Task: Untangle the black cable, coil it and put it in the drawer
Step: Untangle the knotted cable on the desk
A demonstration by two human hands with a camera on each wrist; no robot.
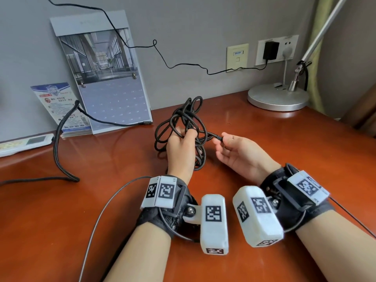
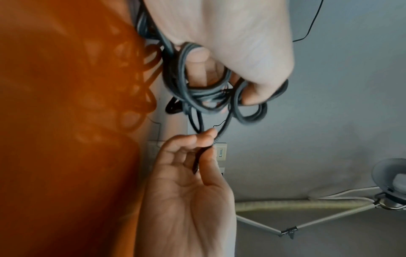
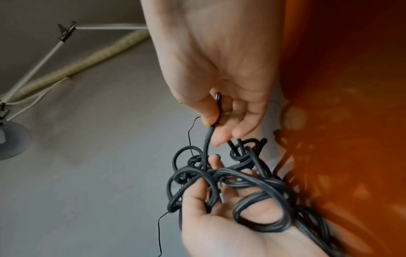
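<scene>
Holding a tangled black cable (image 1: 184, 127) at the center of the frame, the left hand (image 1: 180, 148) is curling its fingers through several loops, lifting the bundle just above a glossy reddish-brown desk (image 1: 264, 139). Right of it, the right hand (image 1: 236, 151) is pinching the cable's plug end (image 1: 217, 137) between thumb and forefinger, its other fingers hanging loosely bent. A calendar (image 1: 107, 78) is leaning against the grey wall (image 1: 193, 27) at upper left, with a leaflet (image 1: 63, 106) beside it and a thicker braided cord (image 1: 61, 139) arching across the desk's left side. A thin wire (image 1: 162, 58) is trailing along the wall to a black adapter (image 1: 270, 50) plugged into a socket at upper right. A lamp base (image 1: 276, 96) is sitting below that, its arm cut off by the frame's edge. Both wrist views are blurring the tangle, so individual knots are hard to follow. No drawer is showing.
</scene>
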